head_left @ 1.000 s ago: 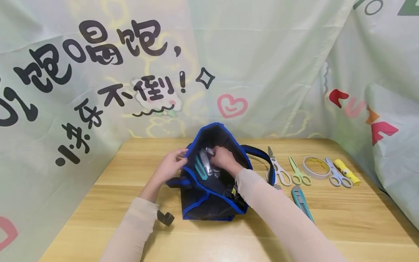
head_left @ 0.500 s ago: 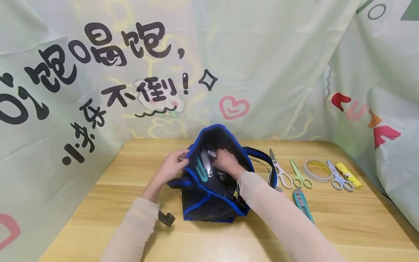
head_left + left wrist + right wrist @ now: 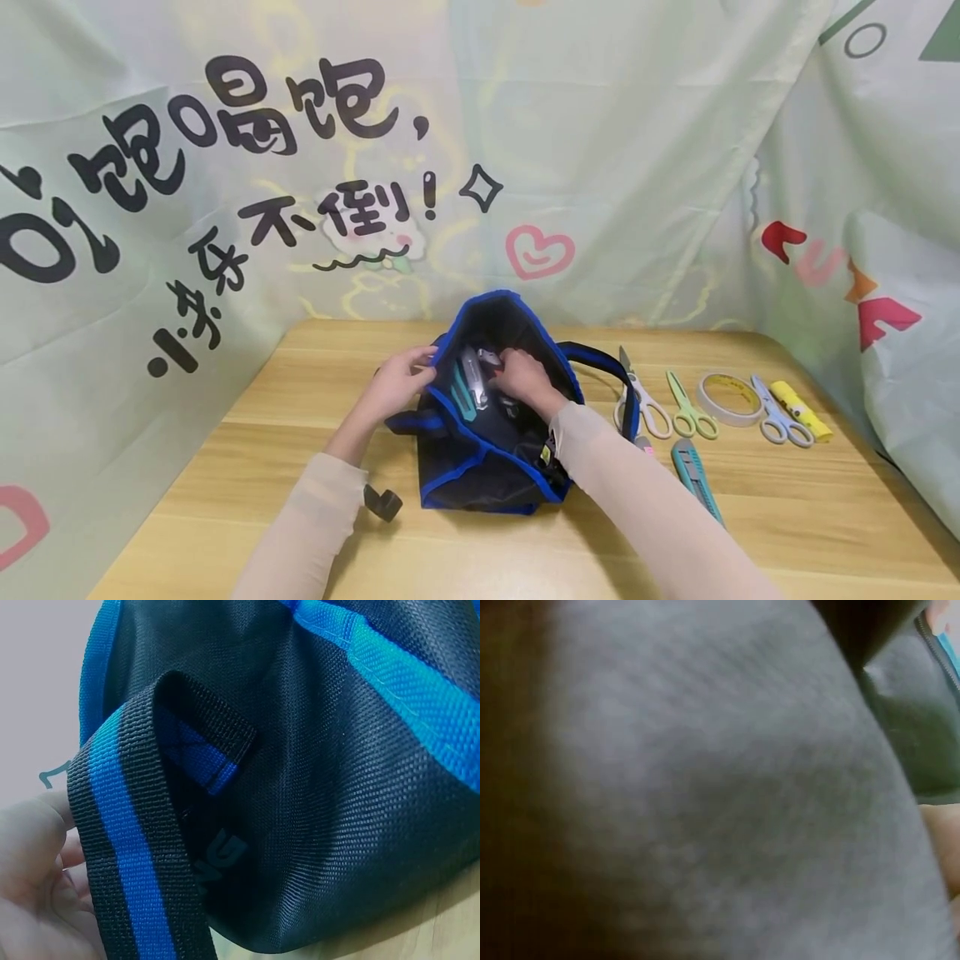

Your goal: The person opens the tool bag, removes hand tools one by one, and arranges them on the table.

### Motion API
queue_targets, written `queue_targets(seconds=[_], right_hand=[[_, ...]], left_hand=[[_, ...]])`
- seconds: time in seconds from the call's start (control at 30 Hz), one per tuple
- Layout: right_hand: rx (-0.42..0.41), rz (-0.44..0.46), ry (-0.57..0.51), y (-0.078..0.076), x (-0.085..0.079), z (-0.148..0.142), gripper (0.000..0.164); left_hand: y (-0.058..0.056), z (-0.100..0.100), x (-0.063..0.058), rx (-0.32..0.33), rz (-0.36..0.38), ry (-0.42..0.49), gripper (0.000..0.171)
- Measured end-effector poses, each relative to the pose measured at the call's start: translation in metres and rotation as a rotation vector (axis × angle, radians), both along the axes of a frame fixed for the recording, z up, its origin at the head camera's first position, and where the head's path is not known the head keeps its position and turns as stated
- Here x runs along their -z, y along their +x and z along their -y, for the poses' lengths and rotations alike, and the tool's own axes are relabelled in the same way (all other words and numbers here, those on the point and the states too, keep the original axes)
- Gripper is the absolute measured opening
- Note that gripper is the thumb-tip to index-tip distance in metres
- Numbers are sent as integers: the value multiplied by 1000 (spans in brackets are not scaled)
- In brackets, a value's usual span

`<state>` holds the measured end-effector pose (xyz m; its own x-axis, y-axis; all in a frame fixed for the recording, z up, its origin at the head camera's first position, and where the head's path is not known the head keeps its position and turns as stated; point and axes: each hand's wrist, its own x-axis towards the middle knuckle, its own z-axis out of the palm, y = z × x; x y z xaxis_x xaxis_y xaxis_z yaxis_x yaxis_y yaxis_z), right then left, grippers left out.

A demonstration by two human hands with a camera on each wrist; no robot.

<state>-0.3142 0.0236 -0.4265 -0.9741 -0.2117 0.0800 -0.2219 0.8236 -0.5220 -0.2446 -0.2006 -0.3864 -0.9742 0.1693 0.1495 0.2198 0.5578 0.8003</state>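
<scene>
A black tool bag (image 3: 480,487) with blue trim stands wide-mouthed on the table in the head view. My left hand (image 3: 401,383) holds its left rim between thumb and fingers; in the left wrist view that hand (image 3: 37,877) lies behind the bag's black-and-blue strap (image 3: 124,840). My right hand (image 3: 525,377) reaches inside the bag, fingertips at a small silvery and dark item (image 3: 490,360). Its fingers are mostly hidden, so the grip is unclear. Beside it lie a long silvery tool (image 3: 474,379) and a teal piece (image 3: 462,393). Blurred grey material fills most of the right wrist view.
Right of the bag lie white-handled scissors (image 3: 651,408), green scissors (image 3: 686,408), a tape roll (image 3: 708,404), blue scissors (image 3: 776,417), a yellow glue stick (image 3: 802,412) and a teal utility knife (image 3: 696,479). The right strap (image 3: 600,354) arches over towards the white-handled scissors.
My right hand has shifted slightly right within the bag, and the small item at its fingertips has moved right with it. My left hand stays at the rim. The head view has shifted slightly.
</scene>
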Motion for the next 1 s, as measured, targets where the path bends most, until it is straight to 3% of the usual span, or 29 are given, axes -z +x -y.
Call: queue_targets(seconds=[0.33, 0.6, 0.8, 1.0], right_hand=[[61, 20, -139, 4, 10, -4, 49], [25, 78, -235, 3, 8, -11, 41], [-58, 278, -516, 5, 3, -19, 18], [-144, 511, -818, 6, -5, -25, 27]], left_hand=[[2, -2, 0, -3, -7, -7, 45], [2, -2, 1, -1, -7, 6, 45], [1, -1, 3, 0, -8, 12, 45], [-1, 1, 4, 2, -2, 15, 45]])
